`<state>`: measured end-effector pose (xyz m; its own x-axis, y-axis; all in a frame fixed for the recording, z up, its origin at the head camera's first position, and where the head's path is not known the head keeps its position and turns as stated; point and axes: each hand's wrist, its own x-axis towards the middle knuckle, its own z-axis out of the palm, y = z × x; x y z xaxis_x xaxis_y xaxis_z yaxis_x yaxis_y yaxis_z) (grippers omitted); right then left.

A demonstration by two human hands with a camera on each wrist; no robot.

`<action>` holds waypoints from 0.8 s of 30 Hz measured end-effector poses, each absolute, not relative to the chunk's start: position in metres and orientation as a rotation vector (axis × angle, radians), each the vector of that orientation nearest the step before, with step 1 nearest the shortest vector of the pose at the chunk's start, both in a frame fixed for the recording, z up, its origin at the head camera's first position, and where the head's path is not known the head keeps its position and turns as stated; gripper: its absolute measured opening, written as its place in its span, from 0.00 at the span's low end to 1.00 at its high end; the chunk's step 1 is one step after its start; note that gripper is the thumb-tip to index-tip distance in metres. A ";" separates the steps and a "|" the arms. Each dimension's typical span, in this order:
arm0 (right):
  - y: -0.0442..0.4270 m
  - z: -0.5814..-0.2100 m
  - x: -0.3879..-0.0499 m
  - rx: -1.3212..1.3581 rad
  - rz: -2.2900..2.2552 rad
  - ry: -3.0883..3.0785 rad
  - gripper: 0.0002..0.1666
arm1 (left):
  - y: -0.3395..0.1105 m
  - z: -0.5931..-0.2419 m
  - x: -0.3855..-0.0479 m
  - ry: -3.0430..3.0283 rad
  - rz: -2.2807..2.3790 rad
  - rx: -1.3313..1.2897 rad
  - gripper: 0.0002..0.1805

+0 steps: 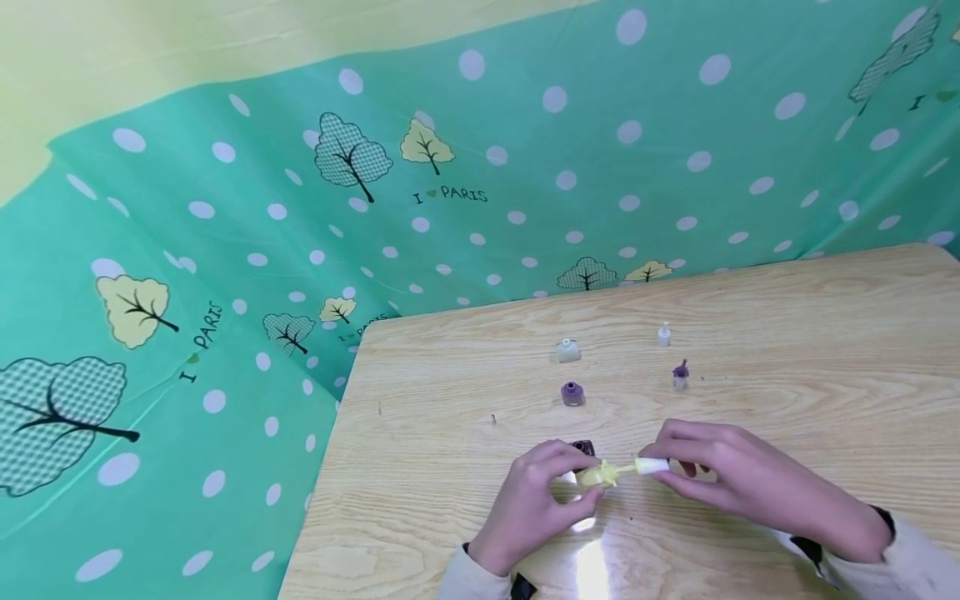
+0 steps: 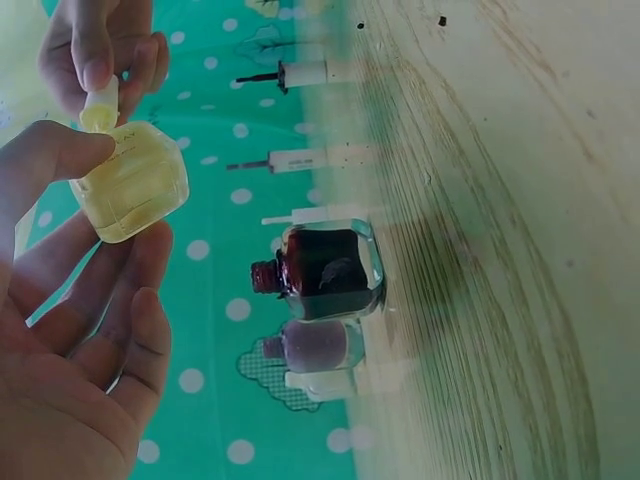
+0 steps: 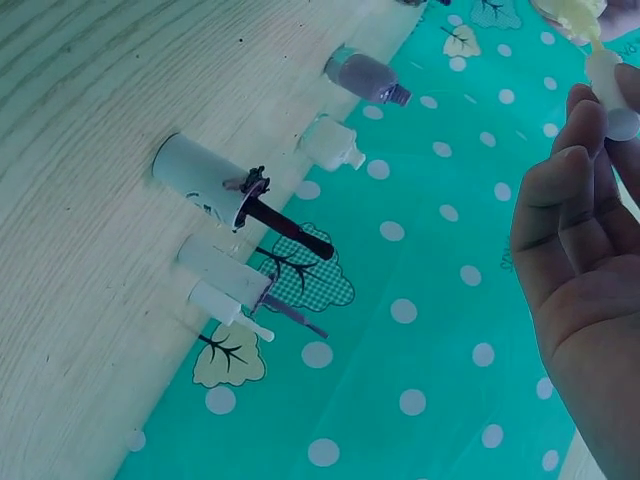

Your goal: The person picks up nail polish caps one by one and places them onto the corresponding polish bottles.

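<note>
Green dotted backdrop (image 1: 480, 271) hung behind and to the left, printed with trees; cut off by the head view's edges. Wooden table (image 1: 427, 467) below, bright glare thrown on it near the lower edge. Pale sleeves (image 1: 907, 558) cropped at the bottom of the same view.

Left hand (image 1: 542, 490): yellow bottle (image 2: 135, 190) pinched between thumb and fingers, held tilted above the table. Right hand (image 1: 731, 467): white cap (image 1: 651, 465) pinched between thumb and fingertips. A yellow stem is seen running from cap to bottle neck; whether its tip is inside cannot be told.

Dark red bottle (image 2: 330, 270) stood uncapped just beyond the left hand, partly covered by it in the head view. Purple bottle (image 1: 573, 395) and whitish bottle (image 1: 568, 352) lined up farther back, both uncapped.

Three caps stood brush-up to the right: dark-brushed cap (image 3: 205, 180), largely masked by the right hand from above; purple-brushed cap (image 1: 679, 382); smallest, white-brushed cap (image 1: 663, 337). Lettering on the yellow bottle is too faint to be read.
</note>
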<state>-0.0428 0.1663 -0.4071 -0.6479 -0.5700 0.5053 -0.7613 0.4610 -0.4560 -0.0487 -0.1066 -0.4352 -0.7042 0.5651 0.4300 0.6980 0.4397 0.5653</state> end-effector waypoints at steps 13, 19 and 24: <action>0.160 -0.412 -0.045 1.190 0.962 -2.438 0.12 | -0.103 -0.436 -0.050 -2.508 -1.093 -1.135 0.14; 0.157 -0.413 -0.046 1.203 0.965 -2.455 0.12 | -0.101 -0.435 -0.051 -2.485 -1.040 -1.167 0.13; 0.155 -0.414 -0.047 1.206 0.972 -2.467 0.11 | -0.098 -0.435 -0.051 -2.484 -1.027 -1.161 0.13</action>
